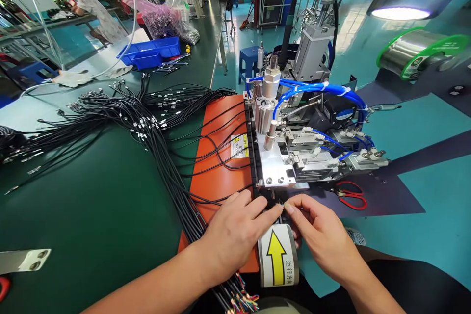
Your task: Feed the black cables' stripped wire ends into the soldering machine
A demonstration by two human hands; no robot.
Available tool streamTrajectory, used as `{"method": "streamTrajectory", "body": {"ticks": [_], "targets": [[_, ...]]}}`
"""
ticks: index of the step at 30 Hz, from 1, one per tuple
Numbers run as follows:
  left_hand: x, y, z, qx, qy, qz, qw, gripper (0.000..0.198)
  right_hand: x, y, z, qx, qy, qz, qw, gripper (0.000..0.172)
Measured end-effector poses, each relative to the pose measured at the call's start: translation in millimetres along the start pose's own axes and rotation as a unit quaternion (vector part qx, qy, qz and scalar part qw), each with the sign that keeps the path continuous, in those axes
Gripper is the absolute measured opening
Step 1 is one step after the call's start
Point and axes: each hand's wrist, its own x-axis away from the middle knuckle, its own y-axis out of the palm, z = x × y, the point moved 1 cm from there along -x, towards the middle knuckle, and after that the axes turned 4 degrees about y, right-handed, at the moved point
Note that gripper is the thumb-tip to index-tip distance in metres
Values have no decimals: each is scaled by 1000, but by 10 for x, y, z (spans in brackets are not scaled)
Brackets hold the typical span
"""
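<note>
Black cables (162, 167) are seen in the head view, gathered in a thick bundle across the green desk (110, 206) and over the edge of an orange panel (221, 181), with stripped, coloured wire ends (243, 299) exposed at the bottom. Several single cables are laid across the panel towards a metal machine (265, 162) fitted with blue air tubes (316, 87). Just in front of the machine, the left hand (235, 230) is held palm down, its fingers partly curled and its forefinger extended. The right hand (324, 230) is partly curled, its thumb and forefinger brought together beside the left fingertip at a fine wire end (281, 205); whether it is gripped by either hand cannot be told. A block marked with a yellow arrow (276, 257) is placed below the fingertips. Red-handled scissors (349, 193) are laid to the right of the machine.
</note>
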Motion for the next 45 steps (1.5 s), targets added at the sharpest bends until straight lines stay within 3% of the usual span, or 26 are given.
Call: {"method": "streamTrajectory", "body": {"ticks": [5,11,15,18,25,31,35,41,45], "targets": [[-20,-19,27,-6,-12,-21,1000,45,-25,-9,2,91,-42,30,994,36],[-4,-15,18,1,-9,11,1000,41,-12,-56,-39,117,-35,35,992,34],[19,-5,-4,6,4,56,998,37,-2,-73,-88,167,-136,93,972,20],[24,8,-5,6,1,65,998,36,-20,-34,-102,201,-218,94,950,16],[11,6,5,-9,1,92,996,33,-48,2,-68,233,-256,119,931,13],[5,11,1,-5,1,96,995,33,-41,-2,-27,234,-234,131,935,17],[13,1,9,9,-4,92,996,32,-44,4,-14,212,-184,126,951,22],[75,-23,11,31,-56,107,992,25,-55,7,-28,161,-75,97,979,32],[104,-30,17,27,-77,83,993,20,-71,8,-38,150,-68,91,982,36]]}}
